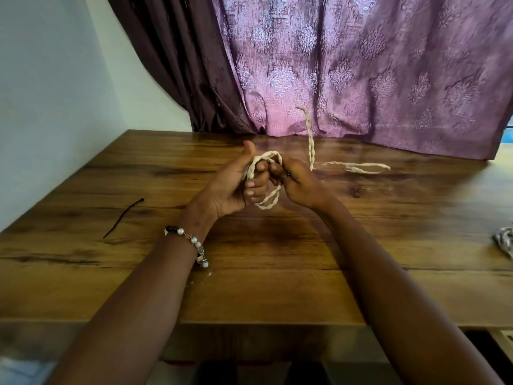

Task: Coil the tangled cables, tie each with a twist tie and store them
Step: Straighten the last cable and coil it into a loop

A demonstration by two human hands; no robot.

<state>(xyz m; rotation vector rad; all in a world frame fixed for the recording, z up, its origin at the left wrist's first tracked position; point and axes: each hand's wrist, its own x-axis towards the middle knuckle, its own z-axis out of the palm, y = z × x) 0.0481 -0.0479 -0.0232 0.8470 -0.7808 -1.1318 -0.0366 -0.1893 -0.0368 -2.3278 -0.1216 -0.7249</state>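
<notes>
**Both hands wind a cream cable above the counter**

Two bare forearms reach forward from the near edge, the left one wearing a beaded bracelet (191, 243) at the wrist. The left hand (236, 187) is turned palm-in, thumb up, fingers curled round loops of the twisted cream cable (266, 179). The right hand (299, 184), with a ring on one finger, meets it just beside, its fingers pinching the same loops, so the two hands are together on the coil.

Below them lies the wooden counter (263, 273). A thin dark twist tie (123, 218) rests on it well to the left, apart from the hands. At the right edge a pale bundled cable (503, 241) is partly cut off.

Beyond the right hand the cable's free length rises up, blurred, and also trails right along the counter to a plug end (354, 169). Behind hangs a purple patterned curtain (361, 65), with a pale wall (55, 93) at left.
</notes>
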